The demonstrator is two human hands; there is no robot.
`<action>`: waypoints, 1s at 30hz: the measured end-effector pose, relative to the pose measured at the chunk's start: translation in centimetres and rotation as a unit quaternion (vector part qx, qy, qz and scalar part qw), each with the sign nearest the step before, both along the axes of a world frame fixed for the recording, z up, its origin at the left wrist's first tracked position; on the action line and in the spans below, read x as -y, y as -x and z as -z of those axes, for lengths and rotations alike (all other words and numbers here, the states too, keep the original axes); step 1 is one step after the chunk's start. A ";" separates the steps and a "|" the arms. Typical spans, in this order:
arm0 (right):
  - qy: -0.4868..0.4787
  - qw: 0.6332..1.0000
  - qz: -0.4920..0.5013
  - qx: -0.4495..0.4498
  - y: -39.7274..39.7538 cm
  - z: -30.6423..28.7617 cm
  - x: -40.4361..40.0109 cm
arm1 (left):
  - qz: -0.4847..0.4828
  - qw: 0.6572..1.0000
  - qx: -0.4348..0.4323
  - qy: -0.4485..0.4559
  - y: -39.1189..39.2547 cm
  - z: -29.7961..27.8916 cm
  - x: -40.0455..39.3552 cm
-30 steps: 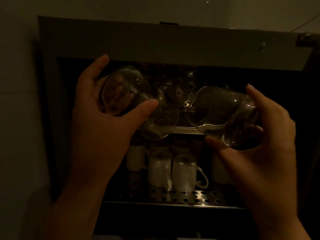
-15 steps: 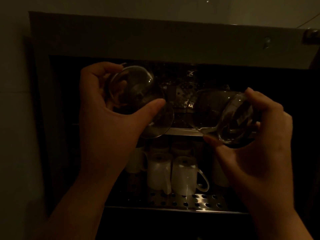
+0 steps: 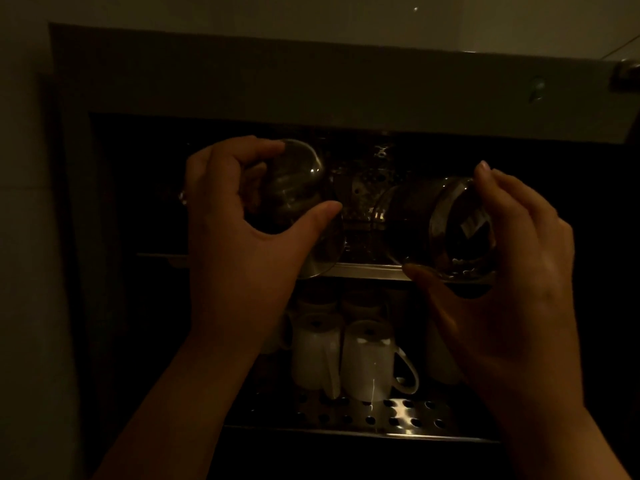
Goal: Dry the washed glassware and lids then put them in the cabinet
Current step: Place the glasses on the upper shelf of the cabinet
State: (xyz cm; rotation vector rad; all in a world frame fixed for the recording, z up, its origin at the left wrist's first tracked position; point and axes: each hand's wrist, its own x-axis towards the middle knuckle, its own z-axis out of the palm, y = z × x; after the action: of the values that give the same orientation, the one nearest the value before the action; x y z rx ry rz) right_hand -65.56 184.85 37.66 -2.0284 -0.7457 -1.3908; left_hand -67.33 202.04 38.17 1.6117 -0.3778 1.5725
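Note:
The scene is dim. My left hand [image 3: 239, 244] grips a clear round glass [image 3: 298, 188], tilted on its side at the mouth of the open cabinet [image 3: 311, 81]. My right hand [image 3: 512, 278] holds a second clear glass [image 3: 426, 223], also on its side, its open end turned toward me. Both glasses hover just above the front edge of the cabinet's upper metal shelf [image 3: 367, 270], the left one's lower rim close to that edge. Whether either glass touches the shelf is unclear.
On the lower perforated metal shelf [image 3: 398, 415] stand several white mugs [image 3: 369, 362], turned upside down, one with its handle to the right. The cabinet's raised door or top panel spans the top of the view. A pale wall [image 3: 27, 237] lies to the left.
Both hands have pushed the glasses deeper into the cabinet, toward the upper shelf. The right glass has turned so that its open end faces me more; my left fingers have curled further over their glass.

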 end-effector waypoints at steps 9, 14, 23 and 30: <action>-0.079 0.995 -0.030 0.044 -2.2 1.8 1.3 | 0.035 0.999 0.005 -0.025 -1.4 -0.3 0.4; -0.074 0.996 -0.009 0.049 -2.5 1.7 1.0 | 0.015 0.999 0.000 -0.037 -2.4 -0.5 0.5; -0.049 0.997 0.003 0.055 -3.2 1.5 0.8 | -0.013 0.998 0.025 -0.054 -3.6 -1.0 0.8; -0.061 0.997 -0.029 0.030 -3.6 0.9 0.6 | -0.059 0.995 0.023 -0.077 -4.2 -0.7 0.4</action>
State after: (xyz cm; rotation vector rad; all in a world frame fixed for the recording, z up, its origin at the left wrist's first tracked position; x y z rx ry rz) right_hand -61.98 184.26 36.74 -1.8646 -0.7208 -1.4327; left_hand -63.09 201.63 38.91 1.7448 -0.4438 1.7069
